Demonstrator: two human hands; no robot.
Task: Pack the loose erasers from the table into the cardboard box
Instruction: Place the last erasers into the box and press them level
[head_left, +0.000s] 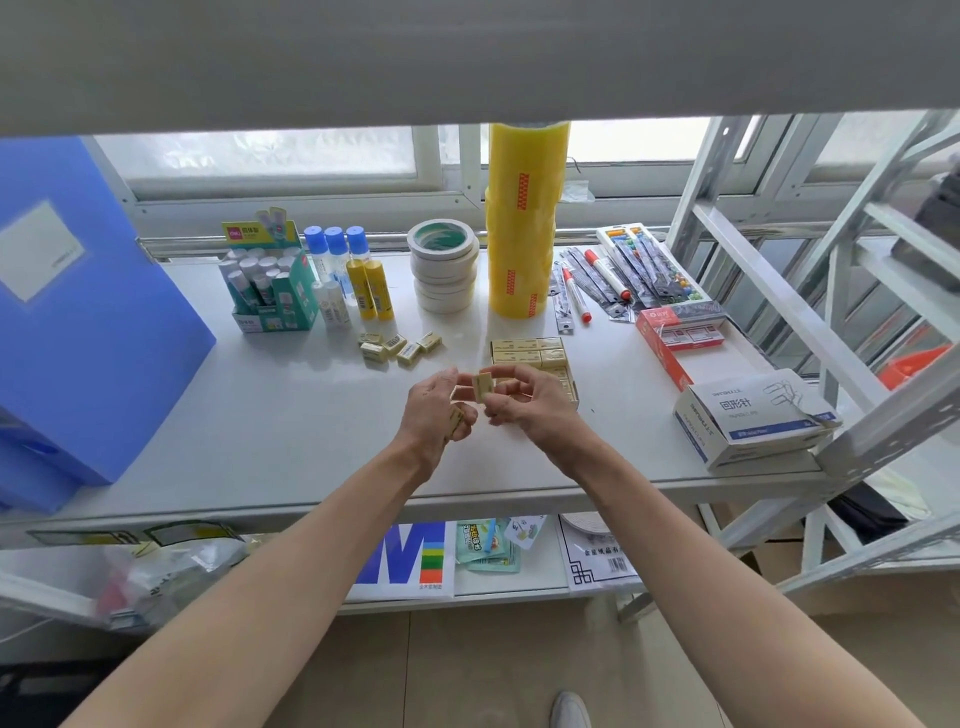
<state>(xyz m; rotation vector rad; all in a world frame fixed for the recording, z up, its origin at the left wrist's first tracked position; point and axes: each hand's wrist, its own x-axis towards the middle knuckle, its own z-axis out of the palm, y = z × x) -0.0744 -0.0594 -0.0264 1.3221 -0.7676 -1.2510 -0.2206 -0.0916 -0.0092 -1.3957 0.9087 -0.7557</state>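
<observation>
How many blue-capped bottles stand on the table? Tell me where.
3 blue-capped bottles: left, middle, right, in a row behind the yellow glue sticks, beside the green box. None seems hidden.

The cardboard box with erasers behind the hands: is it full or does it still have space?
Cannot tell. The cardboard box shows packed rows at its far end, but the right hand hides its near part.

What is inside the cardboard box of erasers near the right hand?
The cardboard box holds rows of yellow packed erasers. The right hand, pinching one eraser, covers its near part, so fullness there is hidden.
</observation>
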